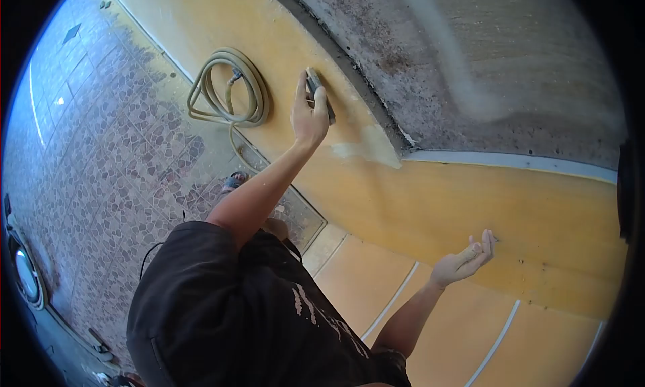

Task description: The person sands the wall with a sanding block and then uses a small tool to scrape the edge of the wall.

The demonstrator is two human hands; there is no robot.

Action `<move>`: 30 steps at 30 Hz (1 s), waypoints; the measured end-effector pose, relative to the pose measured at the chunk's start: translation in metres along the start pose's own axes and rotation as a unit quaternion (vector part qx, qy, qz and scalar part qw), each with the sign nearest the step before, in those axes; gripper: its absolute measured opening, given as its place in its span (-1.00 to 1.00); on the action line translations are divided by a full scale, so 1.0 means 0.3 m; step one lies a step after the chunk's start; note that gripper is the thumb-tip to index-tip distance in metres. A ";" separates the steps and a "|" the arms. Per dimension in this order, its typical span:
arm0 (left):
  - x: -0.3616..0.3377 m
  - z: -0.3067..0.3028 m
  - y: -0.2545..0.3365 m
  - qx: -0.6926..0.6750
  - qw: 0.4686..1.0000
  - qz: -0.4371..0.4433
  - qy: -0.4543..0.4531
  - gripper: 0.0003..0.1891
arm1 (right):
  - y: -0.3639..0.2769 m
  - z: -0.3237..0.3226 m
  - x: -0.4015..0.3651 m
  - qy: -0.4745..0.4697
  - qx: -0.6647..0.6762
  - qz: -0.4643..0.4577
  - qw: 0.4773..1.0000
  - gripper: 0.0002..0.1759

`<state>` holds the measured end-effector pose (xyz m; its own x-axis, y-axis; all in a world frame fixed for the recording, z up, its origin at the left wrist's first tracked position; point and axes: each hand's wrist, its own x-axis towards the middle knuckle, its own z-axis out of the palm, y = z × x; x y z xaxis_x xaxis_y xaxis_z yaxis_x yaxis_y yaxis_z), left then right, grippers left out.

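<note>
My left hand (311,115) is wrapped round a narrow dark block (326,103), which looks like a sanding block. It is held at the yellow wall (403,192), just below the dark-edged ledge. Pale filler patches (366,147) show on the wall beside that hand. Farther right, my right hand (465,261) is raised close to the wall with its fingers loosely bent and apart. Nothing shows in it, and whitish dust coats its fingers.
A coiled hose (254,95) hangs against the wall left of my left hand. Above runs a rough grey surface (430,71). Patterned floor tiles (127,145) stretch to the left, where part of a vehicle (40,299) appears. Orange panels (430,320) with white strips lie below.
</note>
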<state>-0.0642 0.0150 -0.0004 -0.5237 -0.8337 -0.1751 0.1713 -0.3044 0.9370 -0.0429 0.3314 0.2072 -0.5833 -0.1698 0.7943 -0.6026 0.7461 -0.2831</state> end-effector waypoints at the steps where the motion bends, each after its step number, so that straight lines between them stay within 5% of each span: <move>1: 0.020 0.027 -0.023 0.003 0.998 -0.009 0.062 -0.33 | 0.015 0.031 0.022 -0.004 0.003 -0.002 1.000 -0.59; 3: -0.013 0.096 -0.075 -0.001 0.995 0.053 0.085 -0.35 | 0.051 0.096 0.069 -0.010 -0.007 -0.223 0.975 -0.62; 8: -0.318 0.209 -0.102 0.009 0.993 0.113 -0.009 -0.38 | 0.040 0.292 0.180 0.004 0.007 -0.389 0.921 -0.64; 11: -0.272 0.212 -0.085 0.060 0.990 0.131 -0.004 -0.39 | 0.038 0.299 0.310 0.031 -0.021 -0.434 0.900 -0.65; 13: -0.118 0.253 -0.083 -0.036 0.989 0.128 0.061 -0.40 | 0.046 0.287 0.385 0.041 -0.057 -0.442 0.894 -0.66; 15: -0.020 0.241 -0.011 0.041 0.965 0.116 0.233 -0.39 | 0.039 0.286 0.413 0.016 -0.057 -0.494 0.867 -0.69; 17: -0.023 0.291 -0.078 0.080 0.951 0.146 0.262 -0.38 | 0.015 0.306 0.406 0.008 -0.100 -0.496 0.862 -0.69; 24: -0.155 0.184 -0.060 0.012 0.994 0.087 0.070 -0.36 | -0.011 0.374 0.382 0.003 -0.270 -0.514 0.814 -0.67; 26: -0.147 0.088 0.057 -0.218 0.966 -0.122 -0.061 -0.37 | 0.005 0.369 0.374 -0.008 -0.276 -0.504 0.819 -0.68; 29: -0.123 -0.012 0.094 -0.261 0.927 -0.213 -0.166 -0.35 | -0.055 0.400 0.301 -0.056 -0.241 -0.459 0.853 -0.66; 30: -0.134 0.001 0.071 -0.256 0.939 -0.184 -0.138 -0.36 | -0.085 0.417 0.259 -0.126 -0.167 -0.448 0.869 -0.56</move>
<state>-0.0397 0.0421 0.0267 -0.8099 -0.4990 -0.3083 0.2782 -0.7896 0.5470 -0.1410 0.2187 0.2090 -0.0875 -0.8829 0.4614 -0.7098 0.3802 0.5930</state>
